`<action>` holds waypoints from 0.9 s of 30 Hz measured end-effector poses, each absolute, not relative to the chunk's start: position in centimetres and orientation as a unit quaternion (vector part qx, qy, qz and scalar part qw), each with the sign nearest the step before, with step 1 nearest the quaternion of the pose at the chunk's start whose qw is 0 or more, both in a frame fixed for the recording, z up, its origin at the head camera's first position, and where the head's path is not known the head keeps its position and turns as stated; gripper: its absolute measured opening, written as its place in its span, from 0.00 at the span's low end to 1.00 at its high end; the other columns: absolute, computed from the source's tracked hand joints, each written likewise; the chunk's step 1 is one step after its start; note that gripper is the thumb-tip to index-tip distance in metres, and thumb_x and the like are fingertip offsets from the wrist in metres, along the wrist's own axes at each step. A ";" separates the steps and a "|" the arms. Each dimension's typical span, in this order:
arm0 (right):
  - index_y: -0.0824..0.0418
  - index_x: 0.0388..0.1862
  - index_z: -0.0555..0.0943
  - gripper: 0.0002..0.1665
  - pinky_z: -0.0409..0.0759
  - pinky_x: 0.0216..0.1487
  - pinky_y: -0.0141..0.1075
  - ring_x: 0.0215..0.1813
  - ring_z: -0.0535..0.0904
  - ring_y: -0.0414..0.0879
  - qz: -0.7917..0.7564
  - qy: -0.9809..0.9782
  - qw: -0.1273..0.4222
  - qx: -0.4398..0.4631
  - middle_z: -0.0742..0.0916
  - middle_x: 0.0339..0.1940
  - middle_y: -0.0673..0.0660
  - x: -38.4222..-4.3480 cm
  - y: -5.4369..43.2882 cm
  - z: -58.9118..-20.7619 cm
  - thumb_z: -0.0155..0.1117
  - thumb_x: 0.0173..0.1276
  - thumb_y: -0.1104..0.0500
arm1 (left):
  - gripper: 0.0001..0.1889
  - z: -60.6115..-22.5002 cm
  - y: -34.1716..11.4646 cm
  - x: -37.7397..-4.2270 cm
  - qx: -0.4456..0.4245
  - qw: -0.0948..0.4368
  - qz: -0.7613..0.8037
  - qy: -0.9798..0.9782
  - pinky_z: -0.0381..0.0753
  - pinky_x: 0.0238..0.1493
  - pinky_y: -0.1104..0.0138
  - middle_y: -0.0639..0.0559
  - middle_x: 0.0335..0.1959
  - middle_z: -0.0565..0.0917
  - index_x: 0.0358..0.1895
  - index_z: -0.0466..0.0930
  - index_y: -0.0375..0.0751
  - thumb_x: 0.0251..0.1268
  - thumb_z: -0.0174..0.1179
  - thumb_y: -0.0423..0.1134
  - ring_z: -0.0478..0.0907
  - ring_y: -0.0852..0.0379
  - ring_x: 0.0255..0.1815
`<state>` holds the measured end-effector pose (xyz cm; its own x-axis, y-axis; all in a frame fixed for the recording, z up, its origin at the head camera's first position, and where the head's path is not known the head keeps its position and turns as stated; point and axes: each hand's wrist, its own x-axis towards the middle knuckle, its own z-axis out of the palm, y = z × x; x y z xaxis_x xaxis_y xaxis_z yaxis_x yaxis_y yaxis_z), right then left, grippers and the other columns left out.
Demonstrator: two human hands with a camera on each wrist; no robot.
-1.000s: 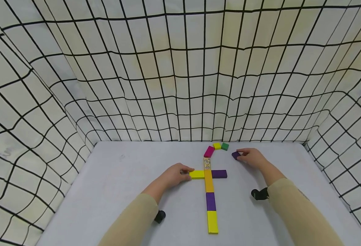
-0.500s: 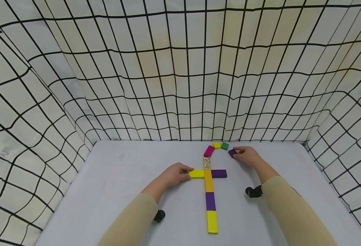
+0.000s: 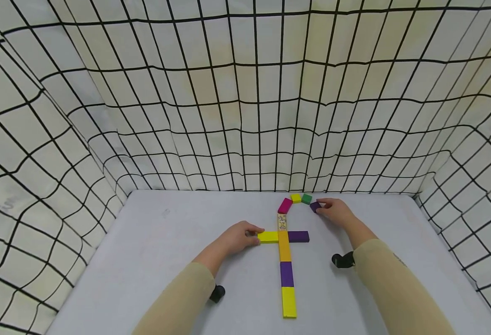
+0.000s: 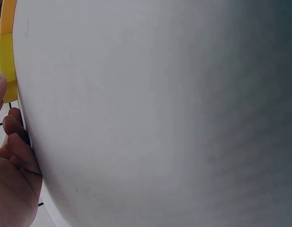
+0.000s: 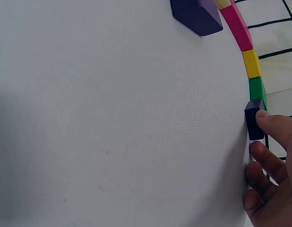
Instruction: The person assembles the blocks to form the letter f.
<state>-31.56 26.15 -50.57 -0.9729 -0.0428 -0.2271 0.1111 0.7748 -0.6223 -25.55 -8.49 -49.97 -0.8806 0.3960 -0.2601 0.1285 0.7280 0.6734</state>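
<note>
In the head view my right hand (image 3: 338,214) pinches a small dark purple block (image 3: 315,207) between thumb and fingers, right at the corner of a small green block (image 3: 307,199). The right wrist view shows the same purple block (image 5: 252,124) at the green one's end, thumb on its side. My left hand (image 3: 238,238) holds the outer end of a long yellow block (image 3: 268,237) by thumb and fingertips. That block meets an orange block (image 3: 285,246), with a long purple block (image 3: 298,237) on the other side, forming a cross.
A patterned block (image 3: 281,222), a pink block (image 3: 285,205) and a small yellow block (image 3: 296,198) curve from the cross toward the green one. Below it lie a purple block (image 3: 286,274) and a yellow block (image 3: 289,302). Black netting (image 3: 266,116) surrounds the white table (image 3: 166,260).
My right hand has moved left and slightly away from me, bringing the small purple block up to the green one. The left hand stays at the yellow block's end.
</note>
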 end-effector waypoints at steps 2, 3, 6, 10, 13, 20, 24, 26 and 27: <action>0.59 0.71 0.72 0.31 0.72 0.59 0.54 0.55 0.74 0.60 -0.336 0.935 0.113 0.020 0.79 0.58 0.67 -31.5 26.0 -50.5 0.62 0.72 0.52 | 0.18 -50.0 -8.5 -25.6 0.147 0.196 0.338 0.909 0.73 0.61 0.54 0.54 0.50 0.79 0.59 0.83 0.56 0.66 0.65 0.44 0.73 0.53 0.51; 0.59 0.71 0.72 0.31 0.72 0.59 0.54 0.55 0.74 0.60 -0.335 0.936 0.112 0.019 0.79 0.58 0.67 -31.5 26.0 -50.5 0.62 0.72 0.52 | 0.18 -50.1 -8.5 -25.7 0.147 0.196 0.338 0.909 0.73 0.61 0.54 0.55 0.50 0.79 0.59 0.83 0.57 0.67 0.65 0.44 0.73 0.53 0.51; 0.60 0.72 0.71 0.31 0.72 0.58 0.54 0.55 0.74 0.60 -0.332 0.937 0.107 0.016 0.79 0.58 0.68 -31.5 26.2 -50.5 0.61 0.73 0.52 | 0.18 -50.2 -8.5 -25.9 0.148 0.197 0.340 0.908 0.73 0.61 0.54 0.55 0.50 0.79 0.59 0.83 0.58 0.67 0.65 0.44 0.73 0.54 0.51; 0.60 0.71 0.71 0.31 0.73 0.57 0.53 0.54 0.74 0.60 -0.335 0.937 0.101 0.011 0.80 0.57 0.68 -31.7 26.4 -50.9 0.61 0.73 0.52 | 0.18 -50.3 -8.4 -25.8 0.147 0.197 0.343 0.907 0.72 0.62 0.54 0.55 0.50 0.79 0.59 0.83 0.58 0.67 0.65 0.45 0.73 0.54 0.51; 0.60 0.71 0.71 0.31 0.73 0.57 0.53 0.54 0.74 0.59 -0.337 0.936 0.105 0.012 0.80 0.57 0.67 -31.9 26.4 -51.4 0.62 0.72 0.51 | 0.18 -50.3 -8.6 -25.7 0.142 0.198 0.340 0.908 0.72 0.62 0.53 0.55 0.50 0.79 0.59 0.83 0.57 0.66 0.65 0.45 0.73 0.53 0.52; 0.58 0.72 0.71 0.32 0.73 0.58 0.54 0.56 0.74 0.60 -0.333 0.936 0.108 0.018 0.79 0.58 0.67 -31.9 26.2 -51.4 0.61 0.73 0.50 | 0.18 -50.4 -8.6 -25.8 0.139 0.200 0.340 0.908 0.72 0.63 0.53 0.55 0.51 0.79 0.59 0.83 0.59 0.66 0.65 0.46 0.73 0.54 0.52; 0.59 0.72 0.71 0.32 0.73 0.58 0.54 0.55 0.74 0.60 -0.333 0.937 0.101 0.013 0.80 0.58 0.67 -31.8 26.2 -51.2 0.61 0.73 0.50 | 0.18 -50.4 -8.5 -25.9 0.144 0.197 0.342 0.908 0.72 0.62 0.54 0.56 0.50 0.79 0.59 0.83 0.59 0.66 0.65 0.45 0.73 0.54 0.52; 0.59 0.72 0.71 0.32 0.73 0.58 0.54 0.55 0.74 0.60 -0.333 0.938 0.099 0.010 0.80 0.57 0.67 -31.8 26.3 -51.2 0.61 0.73 0.49 | 0.18 -50.4 -8.6 -25.9 0.147 0.196 0.341 0.908 0.72 0.61 0.54 0.56 0.49 0.79 0.59 0.84 0.58 0.66 0.65 0.44 0.73 0.54 0.51; 0.59 0.72 0.71 0.32 0.73 0.58 0.54 0.55 0.74 0.60 -0.334 0.937 0.100 0.009 0.80 0.58 0.67 -31.8 26.3 -51.2 0.61 0.73 0.49 | 0.18 -50.4 -8.6 -25.9 0.148 0.196 0.341 0.908 0.72 0.61 0.54 0.56 0.49 0.79 0.59 0.84 0.58 0.66 0.65 0.44 0.73 0.54 0.51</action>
